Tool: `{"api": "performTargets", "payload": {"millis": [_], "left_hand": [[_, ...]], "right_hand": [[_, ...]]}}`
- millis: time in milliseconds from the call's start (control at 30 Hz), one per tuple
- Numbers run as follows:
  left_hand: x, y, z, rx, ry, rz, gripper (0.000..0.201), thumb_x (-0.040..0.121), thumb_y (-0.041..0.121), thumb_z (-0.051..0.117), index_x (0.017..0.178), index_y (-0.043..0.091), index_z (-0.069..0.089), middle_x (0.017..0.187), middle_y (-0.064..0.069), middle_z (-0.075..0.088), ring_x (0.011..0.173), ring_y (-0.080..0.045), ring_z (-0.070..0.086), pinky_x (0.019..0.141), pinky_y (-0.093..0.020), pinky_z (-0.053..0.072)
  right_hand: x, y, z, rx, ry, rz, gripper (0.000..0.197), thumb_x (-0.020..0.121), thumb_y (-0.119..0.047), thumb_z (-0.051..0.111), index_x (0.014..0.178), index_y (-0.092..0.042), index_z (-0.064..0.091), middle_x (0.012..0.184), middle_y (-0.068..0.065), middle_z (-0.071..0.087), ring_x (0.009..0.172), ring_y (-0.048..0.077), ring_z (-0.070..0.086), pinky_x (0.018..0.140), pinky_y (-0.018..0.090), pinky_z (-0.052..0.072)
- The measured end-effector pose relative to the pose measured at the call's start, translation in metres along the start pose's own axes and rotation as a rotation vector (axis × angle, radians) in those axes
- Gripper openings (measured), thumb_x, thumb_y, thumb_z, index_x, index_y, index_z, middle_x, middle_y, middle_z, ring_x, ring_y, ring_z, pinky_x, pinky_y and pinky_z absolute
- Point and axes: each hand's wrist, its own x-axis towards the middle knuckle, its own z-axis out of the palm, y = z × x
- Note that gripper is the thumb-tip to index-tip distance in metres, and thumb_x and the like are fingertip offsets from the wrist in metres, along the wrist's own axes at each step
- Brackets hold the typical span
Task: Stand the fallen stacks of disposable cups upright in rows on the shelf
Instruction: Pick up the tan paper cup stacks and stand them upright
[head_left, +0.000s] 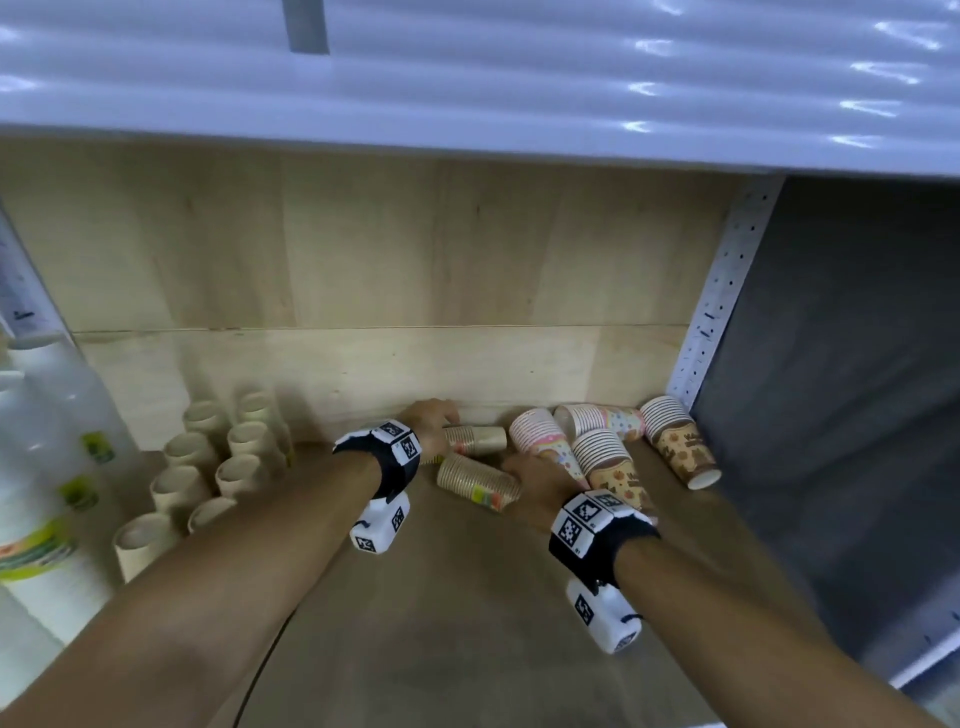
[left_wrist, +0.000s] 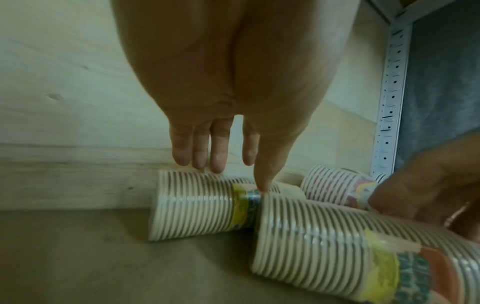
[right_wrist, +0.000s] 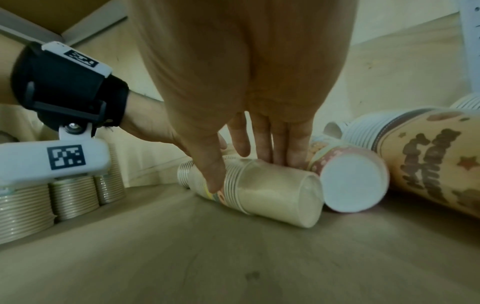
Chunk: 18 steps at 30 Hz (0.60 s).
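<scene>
Two tan cup stacks lie fallen on the shelf (head_left: 467, 623) (upright rows (head_left: 244, 439) stand left). The left hand (head_left: 434, 422) touches the rear stack (head_left: 483, 439) with straight fingers (left_wrist: 218, 148); the right hand (head_left: 535, 491) grips the nearer stack (head_left: 470, 479).

Head view: left hand (head_left: 431, 423) covers the rim end of the rear stack (head_left: 480, 439), its fingers out of sight. Right hand (head_left: 532, 486) hides one end of the near stack (head_left: 472, 478). Left wrist view: near stack cut by the lower right edge, right hand a blur there. Grip or mere touch, cannot tell. Bottles (head_left: 41, 467) cropped at left edge, labels unreadable. Brown printed stack (right_wrist: 428, 164) lettering smeared, cut by the frame's right edge.
</scene>
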Motion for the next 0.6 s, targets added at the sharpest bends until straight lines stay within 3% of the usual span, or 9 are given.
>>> {"api": "performTargets", "payload": {"millis": [100,233,400,600], "left_hand": [[0.004,-0.003,0.003,0.03,0.001,0.019,0.052,0.089,0.018,0.068,0.138,0.017,0.05,0.147,-0.003,0.045,0.131,-0.023,0.046,0.105,-0.028,0.037],[0.01,-0.006,0.007,0.049,0.012,0.031,0.046,0.09,0.012,0.064,0.135,0.016,0.055,0.137,-0.006,0.055,0.12,-0.025,0.054,0.096,-0.026,0.04],[0.015,-0.005,0.013,0.051,0.045,0.01,0.047,0.089,0.008,0.063,0.136,0.015,0.055,0.132,-0.008,0.058,0.116,-0.027,0.057,0.092,-0.026,0.043],[0.014,-0.009,0.017,0.112,0.068,0.013,0.06,0.084,0.005,0.066,0.139,0.019,0.049,0.139,-0.006,0.052,0.122,-0.026,0.053,0.103,-0.03,0.042]], "right_hand": [[0.005,0.004,0.008,-0.024,-0.01,0.032,0.056,0.087,-0.029,0.064,0.139,-0.016,0.047,0.139,0.011,0.05,0.125,0.03,0.051,0.101,0.037,0.045],[0.008,0.009,0.014,-0.024,-0.034,0.056,0.062,0.087,-0.025,0.067,0.143,-0.014,0.041,0.141,0.011,0.048,0.127,0.029,0.049,0.098,0.033,0.044],[0.008,0.013,0.012,-0.031,-0.047,0.07,0.066,0.08,-0.029,0.075,0.138,-0.015,0.045,0.136,0.008,0.051,0.123,0.027,0.052,0.097,0.037,0.048],[0.009,0.015,0.015,-0.051,-0.014,0.065,0.065,0.08,-0.033,0.073,0.137,-0.016,0.047,0.135,0.006,0.052,0.122,0.026,0.052,0.096,0.035,0.048]]}}
